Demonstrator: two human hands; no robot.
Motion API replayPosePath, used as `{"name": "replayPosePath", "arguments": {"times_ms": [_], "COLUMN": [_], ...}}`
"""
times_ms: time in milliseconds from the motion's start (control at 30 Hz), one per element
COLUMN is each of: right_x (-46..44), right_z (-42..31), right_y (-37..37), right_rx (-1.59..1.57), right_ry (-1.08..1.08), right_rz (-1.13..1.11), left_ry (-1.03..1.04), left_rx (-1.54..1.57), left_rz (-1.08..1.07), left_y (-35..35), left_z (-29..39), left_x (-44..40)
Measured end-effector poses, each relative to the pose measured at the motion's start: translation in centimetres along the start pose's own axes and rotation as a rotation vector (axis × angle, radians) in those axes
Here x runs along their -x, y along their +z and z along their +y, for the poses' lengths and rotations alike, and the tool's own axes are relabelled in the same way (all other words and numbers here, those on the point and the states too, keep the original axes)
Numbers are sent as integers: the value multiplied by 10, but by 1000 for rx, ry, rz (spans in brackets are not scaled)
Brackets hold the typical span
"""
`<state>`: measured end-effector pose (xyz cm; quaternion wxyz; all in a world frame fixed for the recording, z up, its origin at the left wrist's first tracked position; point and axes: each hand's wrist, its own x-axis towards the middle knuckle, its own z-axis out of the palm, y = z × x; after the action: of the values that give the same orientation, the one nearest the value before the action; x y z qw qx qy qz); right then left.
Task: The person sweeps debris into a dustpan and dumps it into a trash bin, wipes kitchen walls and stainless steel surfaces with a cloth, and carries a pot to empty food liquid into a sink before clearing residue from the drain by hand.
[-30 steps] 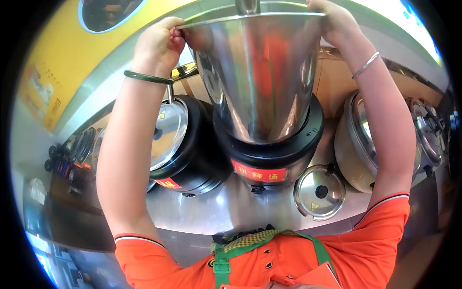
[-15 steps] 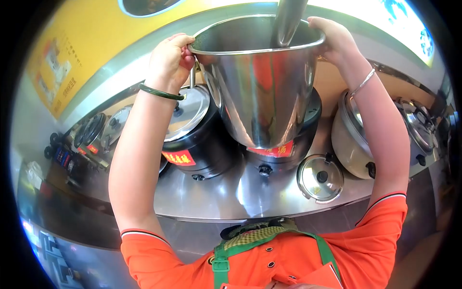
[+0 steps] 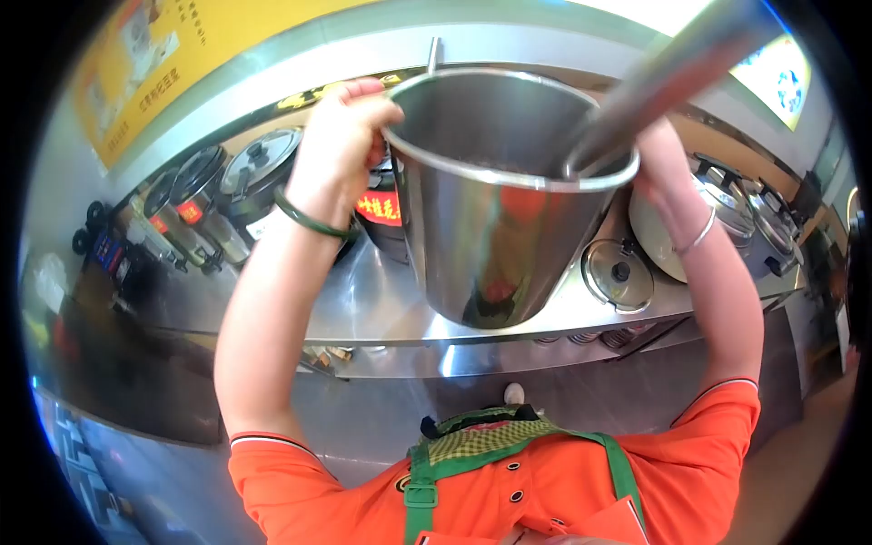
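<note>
A tall steel pot point(image 3: 500, 245) hangs in the air at the centre, its open mouth tilted toward me. My left hand point(image 3: 350, 127) grips its rim on the left, thumb over the edge. My right hand point(image 3: 658, 159) holds the opposite side of the rim, its fingers partly hidden behind the pot. A thick steel handle point(image 3: 663, 82) leans out of the pot to the upper right, its lower end inside. A black warmer with a red label point(image 3: 380, 207) shows partly behind the pot.
The steel counter point(image 3: 318, 300) runs across the view. A round glass lid point(image 3: 618, 275) lies on it at the right, near lidded cookers point(image 3: 727, 204). At the left stand a lidded pot point(image 3: 259, 159) and dispensers point(image 3: 195, 186). A shelf with items runs below.
The pot has come down and toward me in both hands, clear of the warmer it was above. The handle inside has swung to the right, and more of the floor shows.
</note>
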<state>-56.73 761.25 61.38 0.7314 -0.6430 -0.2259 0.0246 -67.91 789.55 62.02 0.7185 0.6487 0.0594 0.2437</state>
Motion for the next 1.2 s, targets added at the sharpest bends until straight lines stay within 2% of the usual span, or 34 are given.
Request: {"name": "replayPosePath", "arguments": {"times_ms": [67, 133, 167, 233, 300, 433, 500, 633, 700, 767, 833, 900, 967, 1033, 1100, 1167, 1200], "right_x": [26, 36, 41, 71, 93, 103, 110, 117, 129, 142, 146, 154, 158, 159, 154, 149, 146], "right_z": [27, 86, 105, 112, 105, 141, 155, 179, 168, 151, 121, 110, 109, 120, 106, 95, 95], "right_y": [16, 5, -5, 17, 35, 16, 3, -27, -30, -44, -45, -37, -32, -32, -34, -39, -42], "right_rx": [-58, 35, 428, 111, 133, 149, 176, 238, 287, 439, -59, -442, -498, -464, -390, 71, 202], "right_ry": [26, 68, -111, 165, 263, 264, 312, 432, 624, 721, 1259, 1419, 1340, 1257, 1306, 1130, 1018], "right_rz": [-35, 42, -164, -178, -127, -85, -54, -35, 16, -182, -224, -333, -297, -361, -303, -407, -495], "left_ry": [-38, -59, -47, -14, 58, 54, 126, 155, 162, 178, 155, 167, 152, 143, 103, 119, 138], "left_rx": [-26, -32, -42, -22, 31, 103, 84, -74, -152, -111, -34, -106, -104, -99, -106, -124, -138], "left_rz": [42, 76, 106, 105, 81, 74, 74, 105, 80, 129, 122, 105, 74, 65, 61, 35, 8], "left_y": [-18, -37, -43, -55, -59, -38, -26, 2, 12, 18, 22, 25, 31, 32, 28, 25, 24], "left_z": [-19, -56, -76, -108, -142, -166, -179, -201, -212, -218, -221, -222, -218, -218, -219, -219, -218], "left_x": [32, 54, 64, 80, 92, 100, 99, 96, 91, 83, 75, 77, 80, 86, 90, 88, 87]}}
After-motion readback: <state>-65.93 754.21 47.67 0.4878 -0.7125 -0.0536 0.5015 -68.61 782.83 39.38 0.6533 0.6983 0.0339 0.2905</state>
